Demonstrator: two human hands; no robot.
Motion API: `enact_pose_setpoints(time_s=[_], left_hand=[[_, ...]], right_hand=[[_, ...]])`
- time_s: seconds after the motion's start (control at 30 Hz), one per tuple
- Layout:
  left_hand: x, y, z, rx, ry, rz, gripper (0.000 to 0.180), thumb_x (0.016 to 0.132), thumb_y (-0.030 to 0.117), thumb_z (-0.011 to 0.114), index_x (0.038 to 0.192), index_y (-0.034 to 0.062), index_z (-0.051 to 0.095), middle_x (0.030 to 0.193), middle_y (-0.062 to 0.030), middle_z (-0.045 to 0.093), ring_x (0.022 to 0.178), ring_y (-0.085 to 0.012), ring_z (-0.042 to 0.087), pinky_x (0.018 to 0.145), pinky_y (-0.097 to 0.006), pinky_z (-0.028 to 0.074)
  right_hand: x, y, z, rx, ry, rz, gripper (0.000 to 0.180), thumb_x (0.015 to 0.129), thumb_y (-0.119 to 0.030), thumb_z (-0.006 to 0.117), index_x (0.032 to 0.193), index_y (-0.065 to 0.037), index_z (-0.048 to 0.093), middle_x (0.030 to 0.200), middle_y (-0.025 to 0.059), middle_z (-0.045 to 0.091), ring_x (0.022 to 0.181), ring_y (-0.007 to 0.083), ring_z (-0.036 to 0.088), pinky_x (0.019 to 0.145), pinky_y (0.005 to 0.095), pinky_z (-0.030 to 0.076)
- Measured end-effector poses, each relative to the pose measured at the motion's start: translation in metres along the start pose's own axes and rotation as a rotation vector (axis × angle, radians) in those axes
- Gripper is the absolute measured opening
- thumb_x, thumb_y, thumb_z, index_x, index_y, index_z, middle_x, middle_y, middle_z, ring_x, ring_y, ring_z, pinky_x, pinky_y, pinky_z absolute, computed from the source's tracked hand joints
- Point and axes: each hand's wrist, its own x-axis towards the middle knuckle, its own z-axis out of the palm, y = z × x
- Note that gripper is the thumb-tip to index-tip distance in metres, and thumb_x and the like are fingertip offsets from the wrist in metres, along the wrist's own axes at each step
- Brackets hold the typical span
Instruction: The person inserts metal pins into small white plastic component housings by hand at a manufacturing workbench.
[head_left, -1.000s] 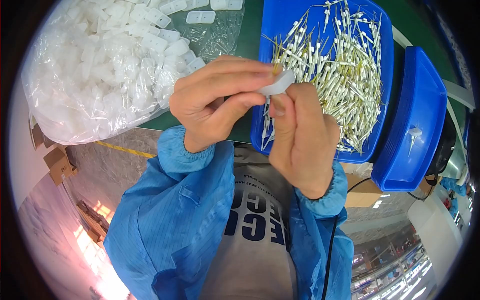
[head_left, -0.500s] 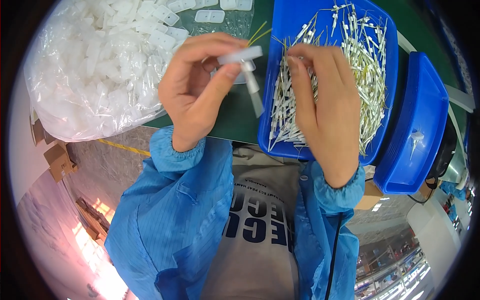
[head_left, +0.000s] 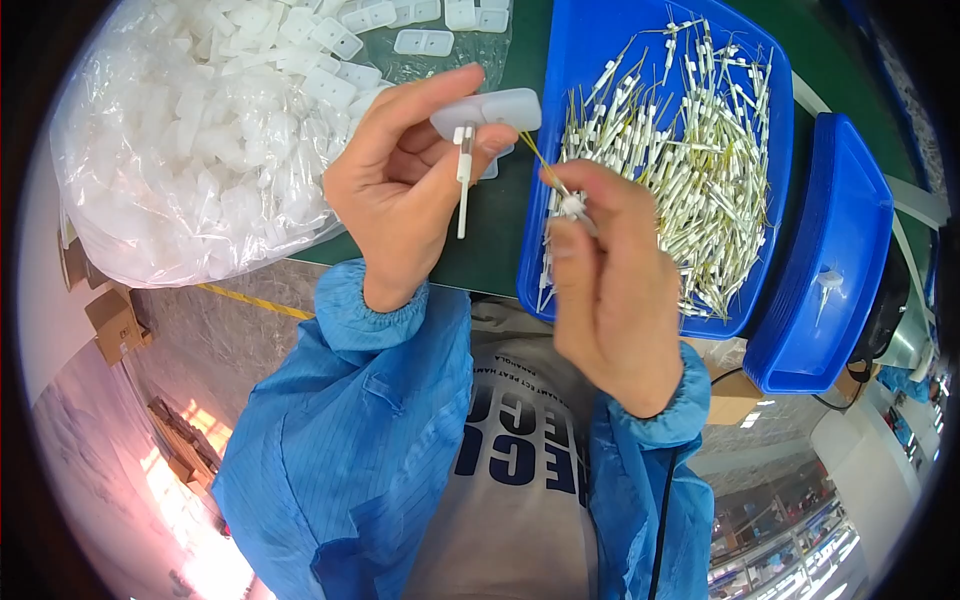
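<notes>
The left hand (head_left: pixel 395 185) and the right hand (head_left: pixel 620 285) are apart, both in front of the chest. The left is closed between thumb and fingers on a translucent white plate (head_left: pixel 512 106), held above the green table (head_left: pixel 490 245), just left of the blue tray (head_left: pixel 590 30). A slim white stem (head_left: pixel 463 170) hangs below the plate beside the left thumb. The right hand pinches a second white piece (head_left: pixel 575 207), whose thin yellow wires (head_left: pixel 538 150) run up to the plate's lower edge; whether they pass through it cannot be told.

Many similar wired pieces (head_left: pixel 715 200) fill much of the tray. A clear bag (head_left: pixel 200 190) heaped with white plates lies at left, and loose plates (head_left: pixel 423 42) lie near it. At right stand nested blue bins (head_left: pixel 815 270).

Writing shows on the grey-beige shirt (head_left: pixel 500 555) under the open blue jacket (head_left: pixel 330 430): large dark block capitals with finer print nearer the collar, the jacket edges cutting off the outer letters.
</notes>
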Motion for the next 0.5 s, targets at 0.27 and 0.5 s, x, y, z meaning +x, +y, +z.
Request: enact_pose_setpoints(time_s=[0.27, 0.5], left_hand=[[-0.005, 0.005, 0.011, -0.163, -0.008, -0.097, 0.04, 0.089, -0.013, 0.059, 0.128, -0.0097, 0.056, 0.12, -0.0272, 0.064, 0.107, -0.025, 0.067, 0.091, -0.033, 0.057], [-0.011, 0.004, 0.014, -0.196, -0.041, -0.12, 0.039, 0.089, -0.013, 0.057, 0.128, -0.0077, 0.057, 0.117, -0.0247, 0.066, 0.102, -0.0214, 0.068, 0.089, -0.03, 0.057]], right_hand=[[-0.005, 0.013, 0.018, -0.102, 0.109, -0.02, 0.013, 0.096, -0.007, 0.059, 0.108, -0.002, 0.058, 0.08, 0.0115, 0.067, 0.054, 0.0203, 0.061, 0.049, 0.0312, 0.047], [-0.01, 0.013, 0.015, -0.188, 0.228, -0.077, 0.01, 0.095, -0.003, 0.058, 0.105, -0.002, 0.061, 0.083, 0.008, 0.071, 0.053, 0.0115, 0.062, 0.049, 0.0239, 0.045]])
